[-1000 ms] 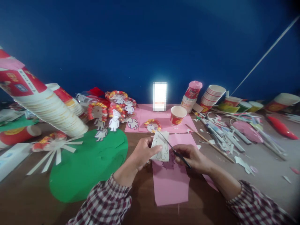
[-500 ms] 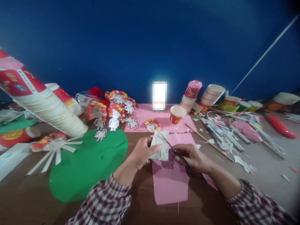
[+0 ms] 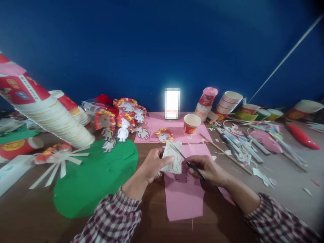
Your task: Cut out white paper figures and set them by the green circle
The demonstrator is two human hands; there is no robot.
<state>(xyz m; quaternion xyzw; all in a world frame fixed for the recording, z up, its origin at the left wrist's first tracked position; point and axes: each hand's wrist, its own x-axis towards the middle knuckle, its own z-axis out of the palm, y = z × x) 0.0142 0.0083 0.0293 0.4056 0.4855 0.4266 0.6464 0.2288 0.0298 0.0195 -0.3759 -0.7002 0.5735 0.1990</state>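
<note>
Between thumb and fingers, my left hand (image 3: 155,164) holds a small white paper (image 3: 174,165) with a figure drawn on it in dark lines. My right hand (image 3: 209,170) grips dark scissors (image 3: 193,166), whose blades lie across the upper part of the paper. Below both hands a pink sheet (image 3: 184,202) rests on the brown table. Just beyond the paper lies a round face cutout (image 3: 164,135) with a red and yellow rim, and a paper cup (image 3: 191,125) stands behind it to the right.
Stacked paper cups (image 3: 55,118) lean at the left, beside a green sheet (image 3: 96,182). Several paper figures (image 3: 123,130) stand at the back left. A wooden stick (image 3: 227,155), markers (image 3: 236,145) and paper scraps (image 3: 262,176) lie on the right.
</note>
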